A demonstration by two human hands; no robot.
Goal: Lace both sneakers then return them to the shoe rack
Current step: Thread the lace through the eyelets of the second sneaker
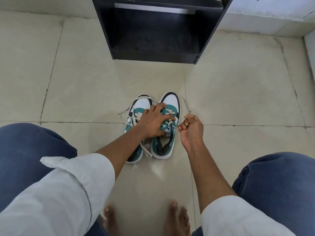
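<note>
Bare feet (177, 217) at the near edge, toes on glossy beige floor tile (238, 92) with dark grout lines. Knees in blue denim (25, 145) either side, rolled white woven sleeves (68, 189) above the forearms.

Two sneakers sit side by side on the floor, centre, toes pointing far toward the shoe rack. Smooth white toe panels, teal suede-look side panels, black trim, thick white rubber soles.

Left sneaker (141, 103): flat cream lace (127, 110) loose, looping out over its left side and trailing near across the heel.

Right sneaker (170, 101): lace crossed through the lower eyelets, tongue label visible, collar open.

Left hand (153, 123) spread flat, fingers splayed wide, pressing down across both sneakers at the tongues.

Right hand (190, 126) just right of the right sneaker, fingers curled tight, pinching the lace end (186, 103); that strand runs up and far from the fist, thin, aglet tip free in the air.

Shoe rack (158, 31): black laminate box, open front, matte dark shelf inside, well apart from the sneakers at the far side. White tiled step (272, 19) far right.
</note>
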